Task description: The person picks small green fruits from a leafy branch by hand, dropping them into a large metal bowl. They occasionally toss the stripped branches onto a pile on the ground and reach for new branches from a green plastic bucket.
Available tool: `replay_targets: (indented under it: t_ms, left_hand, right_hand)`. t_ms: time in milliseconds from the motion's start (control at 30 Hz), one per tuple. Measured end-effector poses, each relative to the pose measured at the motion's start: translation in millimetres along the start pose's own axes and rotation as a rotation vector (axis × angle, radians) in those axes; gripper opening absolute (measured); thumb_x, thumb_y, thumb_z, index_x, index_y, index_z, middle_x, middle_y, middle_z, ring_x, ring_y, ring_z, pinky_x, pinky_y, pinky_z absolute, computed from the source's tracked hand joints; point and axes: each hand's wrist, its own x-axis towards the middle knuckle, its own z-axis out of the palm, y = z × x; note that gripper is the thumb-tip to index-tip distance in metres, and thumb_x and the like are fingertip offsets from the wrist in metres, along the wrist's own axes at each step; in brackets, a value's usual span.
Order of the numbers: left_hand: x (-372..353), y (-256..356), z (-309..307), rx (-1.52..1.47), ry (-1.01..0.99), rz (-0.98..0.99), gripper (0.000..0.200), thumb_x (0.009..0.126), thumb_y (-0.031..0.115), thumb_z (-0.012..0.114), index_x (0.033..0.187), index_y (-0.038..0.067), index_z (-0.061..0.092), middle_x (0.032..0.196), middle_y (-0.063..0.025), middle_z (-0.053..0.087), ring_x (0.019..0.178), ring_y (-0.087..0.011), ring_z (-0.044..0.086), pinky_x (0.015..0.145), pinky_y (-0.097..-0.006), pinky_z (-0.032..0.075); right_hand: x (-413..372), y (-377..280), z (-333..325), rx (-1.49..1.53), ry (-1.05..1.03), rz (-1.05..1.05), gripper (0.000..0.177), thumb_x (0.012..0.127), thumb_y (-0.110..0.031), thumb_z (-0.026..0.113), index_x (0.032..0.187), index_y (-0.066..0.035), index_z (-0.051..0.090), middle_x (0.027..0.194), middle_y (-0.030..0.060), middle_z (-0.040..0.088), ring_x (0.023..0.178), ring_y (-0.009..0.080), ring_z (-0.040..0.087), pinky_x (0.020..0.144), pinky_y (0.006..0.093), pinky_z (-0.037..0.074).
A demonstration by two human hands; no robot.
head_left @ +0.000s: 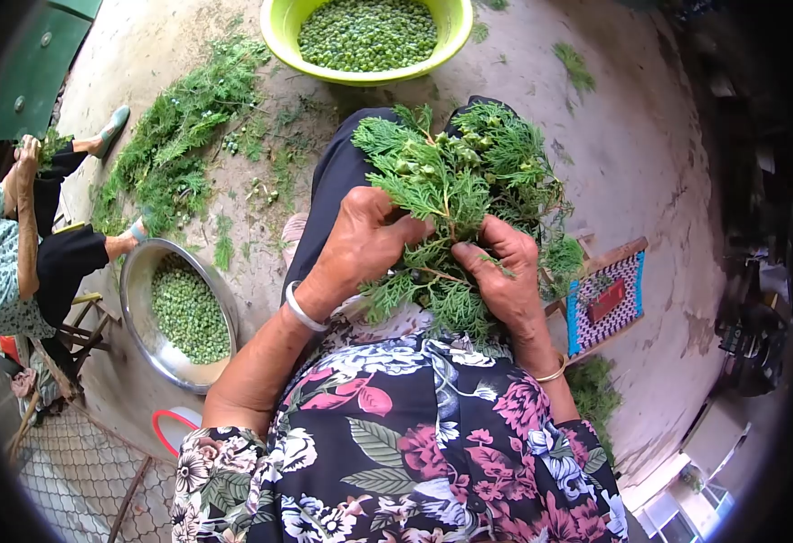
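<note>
Head view: left hand (pixel 360 240) and right hand (pixel 500 276) are both closed on a bunch of cypress sprigs (pixel 455 172) lying on the lap, fingers clamped on the stems. Likely the seed-plucking step. The next pluck calls for one hand anchoring the stem while the other pinches cones off. Green bowl (pixel 279 32) at the ground's far edge and metal basin (pixel 134 299) on the left both hold picked seeds.

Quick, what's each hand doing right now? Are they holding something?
Left hand: closed, holding the leafy green sprigs.
Right hand: closed, holding the same sprigs.
</note>
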Motion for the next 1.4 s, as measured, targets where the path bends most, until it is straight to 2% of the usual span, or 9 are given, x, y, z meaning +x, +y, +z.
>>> replay_targets:
  t_ms: [167, 267, 333, 500, 633, 867, 1000, 1200, 1400]
  left_hand:
    - [1, -3, -11, -0.248, -0.04, -0.143, 0.011, 0.088, 0.004, 0.063, 0.095, -0.002, 0.069, 0.078, -0.0013, 0.068, 0.063, -0.0043, 0.054, 0.055, -0.0212, 0.044]
    - [-2, 14, -19, -0.401, 0.289, -0.122, 0.013, 0.092, 0.009, 0.06, 0.081, 0.001, 0.062, 0.068, -0.0027, 0.063, 0.056, -0.0059, 0.052, 0.046, -0.0202, 0.04]
    - [4, 11, -40, -0.747, 0.164, -0.072, 0.01, 0.09, 0.007, 0.059, 0.082, 0.0, 0.06, 0.073, -0.0069, 0.064, 0.055, -0.0081, 0.054, 0.044, -0.0196, 0.042]
    - [-26, 7, -36, -0.667, -0.088, -0.331, 0.01, 0.081, 0.005, 0.064, 0.087, -0.002, 0.063, 0.084, -0.0138, 0.067, 0.06, -0.0115, 0.059, 0.047, -0.0186, 0.047]
    - [-36, -13, -23, -0.59, -0.198, -0.434, 0.018, 0.083, 0.005, 0.068, 0.098, -0.005, 0.066, 0.088, -0.0059, 0.069, 0.07, -0.0065, 0.063, 0.059, -0.0196, 0.049]
    - [-34, 0, -5, -0.77, -0.132, -0.402, 0.021, 0.083, 0.0, 0.068, 0.103, -0.007, 0.066, 0.095, -0.0075, 0.069, 0.074, -0.0101, 0.064, 0.067, -0.0247, 0.052]
    - [-39, -17, -25, -0.561, -0.08, -0.172, 0.02, 0.088, 0.006, 0.063, 0.104, -0.007, 0.066, 0.09, -0.0069, 0.069, 0.073, -0.0127, 0.065, 0.067, -0.026, 0.054]
    - [-29, -21, -46, -0.581, 0.01, -0.286, 0.022, 0.092, 0.012, 0.062, 0.102, -0.008, 0.066, 0.083, -0.006, 0.069, 0.067, -0.0089, 0.063, 0.061, -0.0218, 0.052]
    - [-12, 18, -34, 0.242, 0.084, 0.087, 0.016, 0.085, 0.008, 0.066, 0.095, -0.004, 0.071, 0.075, -0.002, 0.067, 0.066, -0.0066, 0.059, 0.061, -0.0222, 0.048]
  right_hand:
    - [1, 4, 0, -0.129, 0.006, -0.086, 0.01, 0.081, 0.001, 0.066, 0.089, 0.002, 0.061, 0.071, 0.0084, 0.062, 0.062, 0.0128, 0.054, 0.06, 0.0292, 0.044]
    - [-3, 1, -5, -0.087, 0.016, -0.03, 0.01, 0.08, 0.0, 0.066, 0.087, 0.003, 0.06, 0.069, 0.0082, 0.059, 0.061, 0.013, 0.05, 0.058, 0.0298, 0.042]
    - [-2, -3, -1, -0.068, 0.041, -0.036, 0.011, 0.079, -0.001, 0.068, 0.085, 0.003, 0.058, 0.069, 0.0075, 0.056, 0.061, 0.0126, 0.047, 0.057, 0.0299, 0.041]
    - [-1, 14, 0, -0.123, 0.016, -0.057, 0.014, 0.077, -0.001, 0.07, 0.082, 0.002, 0.057, 0.069, 0.0103, 0.054, 0.061, 0.0176, 0.05, 0.058, 0.0311, 0.042]
    - [0, 13, 5, -0.101, 0.046, -0.061, 0.015, 0.076, -0.001, 0.07, 0.082, 0.003, 0.057, 0.07, 0.0119, 0.054, 0.061, 0.0219, 0.052, 0.059, 0.0322, 0.042]
    - [0, 12, 5, -0.152, 0.008, -0.124, 0.018, 0.069, 0.005, 0.064, 0.086, 0.002, 0.061, 0.076, 0.0117, 0.058, 0.07, 0.0256, 0.057, 0.065, 0.0342, 0.045]
    - [-3, 19, 4, -0.271, -0.054, -0.368, 0.039, 0.055, 0.009, 0.056, 0.091, -0.002, 0.066, 0.082, 0.0105, 0.063, 0.08, 0.0293, 0.059, 0.074, 0.0389, 0.046]
    - [-9, 10, 2, -0.499, -0.229, -0.41, 0.042, 0.054, 0.006, 0.06, 0.093, -0.007, 0.069, 0.087, 0.0056, 0.066, 0.092, 0.0277, 0.057, 0.085, 0.0398, 0.043]
    - [-14, 1, 0, -0.601, -0.355, -0.424, 0.043, 0.055, 0.004, 0.059, 0.096, -0.006, 0.068, 0.093, 0.0061, 0.067, 0.095, 0.0283, 0.057, 0.087, 0.0417, 0.043]
